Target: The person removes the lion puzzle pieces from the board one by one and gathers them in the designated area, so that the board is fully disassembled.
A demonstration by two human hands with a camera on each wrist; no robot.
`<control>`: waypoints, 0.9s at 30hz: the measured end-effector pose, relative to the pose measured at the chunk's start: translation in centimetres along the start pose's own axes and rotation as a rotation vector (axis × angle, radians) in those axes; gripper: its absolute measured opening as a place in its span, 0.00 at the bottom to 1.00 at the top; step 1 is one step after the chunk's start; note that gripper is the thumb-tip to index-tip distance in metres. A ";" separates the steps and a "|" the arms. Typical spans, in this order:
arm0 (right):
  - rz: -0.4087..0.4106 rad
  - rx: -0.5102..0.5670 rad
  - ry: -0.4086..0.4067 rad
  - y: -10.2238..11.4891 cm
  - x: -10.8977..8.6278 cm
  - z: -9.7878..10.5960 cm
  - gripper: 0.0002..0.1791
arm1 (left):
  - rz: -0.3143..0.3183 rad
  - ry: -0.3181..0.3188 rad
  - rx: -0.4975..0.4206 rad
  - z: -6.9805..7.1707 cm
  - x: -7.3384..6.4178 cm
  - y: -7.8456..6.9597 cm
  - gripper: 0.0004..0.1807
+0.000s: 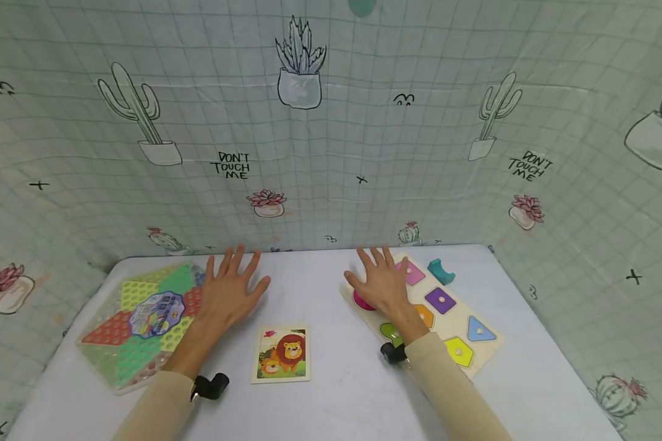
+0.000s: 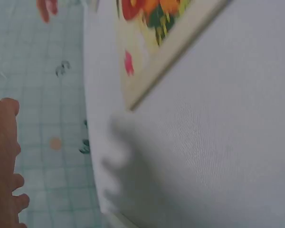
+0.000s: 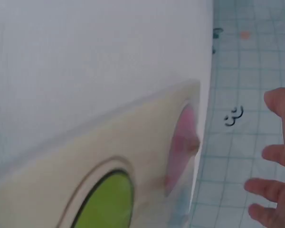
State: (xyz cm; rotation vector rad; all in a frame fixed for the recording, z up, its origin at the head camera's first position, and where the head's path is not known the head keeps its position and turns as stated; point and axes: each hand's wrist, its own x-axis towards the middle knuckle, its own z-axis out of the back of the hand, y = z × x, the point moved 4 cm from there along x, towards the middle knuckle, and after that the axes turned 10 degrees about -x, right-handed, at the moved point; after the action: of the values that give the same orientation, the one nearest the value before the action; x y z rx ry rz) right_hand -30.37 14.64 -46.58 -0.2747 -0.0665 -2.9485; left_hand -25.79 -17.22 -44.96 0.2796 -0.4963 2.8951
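Note:
My left hand [image 1: 228,294] is spread with straight fingers above the table, beside a clear-lidded case of coloured pieces [image 1: 143,355]. It holds nothing, and its shadow falls on the table in the left wrist view. Fingers spread likewise, my right hand [image 1: 383,285] hovers over a wooden shape puzzle board [image 1: 480,355] and covers part of it. Knobbed pieces sit in the board, among them a purple one [image 1: 440,301], a blue triangle [image 1: 480,329] and a green oval [image 3: 107,204]. Between the forearms lies a lion picture puzzle [image 1: 282,355] in a pale frame.
A teal curved block [image 1: 441,272] lies behind the puzzle board, near the far edge of the white table [image 1: 353,392]. A grid-patterned cloth [image 1: 331,135] with cactus drawings rises behind and beside the table. Small black devices are strapped at both wrists.

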 end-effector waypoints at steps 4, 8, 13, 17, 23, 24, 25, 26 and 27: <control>0.077 0.192 -0.014 1.5 -0.2 1.1 0.28 | -0.075 0.003 -0.041 1.2 -1.6 -1.8 0.39; 0.178 0.357 0.023 3.3 -0.4 2.0 0.19 | -0.185 0.026 -0.081 1.8 -3.9 -3.6 0.36; 0.309 0.449 0.139 5.6 -1.0 2.4 0.14 | -0.260 0.176 -0.171 1.4 -7.1 -4.7 0.33; 0.416 0.504 0.236 7.7 -1.7 2.3 0.14 | -0.258 0.300 -0.258 0.8 -9.2 -4.5 0.33; 0.509 0.528 0.363 10.9 -2.6 0.8 0.12 | -0.222 0.411 -0.284 -0.3 -11.1 -3.6 0.34; 0.517 0.526 0.381 11.3 -2.7 0.5 0.11 | -0.219 0.425 -0.285 -0.4 -11.3 -3.4 0.35; 0.525 0.523 0.394 11.8 -2.8 0.3 0.11 | -0.217 0.434 -0.284 -0.6 -11.5 -3.3 0.36; 0.532 0.512 0.405 12.3 -3.0 0.0 0.11 | -0.212 0.444 -0.282 -0.8 -11.7 -3.2 0.36; 0.533 0.506 0.418 12.7 -3.1 -0.2 0.11 | -0.213 0.449 -0.283 -1.0 -11.8 -3.1 0.36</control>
State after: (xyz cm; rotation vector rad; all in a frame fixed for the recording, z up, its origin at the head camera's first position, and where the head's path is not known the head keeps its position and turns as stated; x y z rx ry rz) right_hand -25.09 2.70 -46.97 0.3417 -0.5695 -2.2991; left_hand -13.87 -15.87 -47.47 -0.3324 -0.7265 2.5241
